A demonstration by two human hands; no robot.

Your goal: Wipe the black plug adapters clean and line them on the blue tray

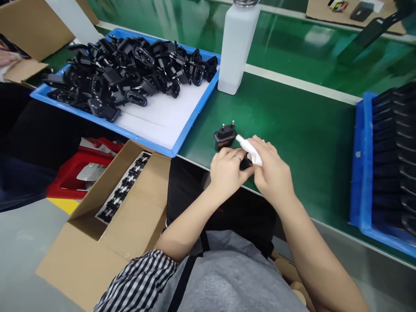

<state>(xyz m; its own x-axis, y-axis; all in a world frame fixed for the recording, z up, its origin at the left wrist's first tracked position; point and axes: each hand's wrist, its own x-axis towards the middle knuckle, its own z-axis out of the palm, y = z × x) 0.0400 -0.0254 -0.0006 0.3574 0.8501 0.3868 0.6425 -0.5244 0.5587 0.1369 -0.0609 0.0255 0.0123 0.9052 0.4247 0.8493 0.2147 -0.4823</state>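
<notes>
Near the table's front edge, my left hand [227,171] is closed, with fingers curled around what looks like a black power adapter [245,163], mostly hidden between both hands. My right hand [274,173] grips a white cloth [255,152] bunched to a narrow tip that points up and left, close over that black piece. Just beyond my left fingers a black power adapter [225,137] stands with its two metal pins upward. Whether my left fingertips touch it, I cannot tell.
On the left, a blue tray [195,123] holds a heap of black adapters [130,71]. A white bottle [238,47] stands behind my hands. A blue crate [366,173] of black items is at right. Below left is an open carton [139,203]; a person's dark clothing [35,143] shows beside it.
</notes>
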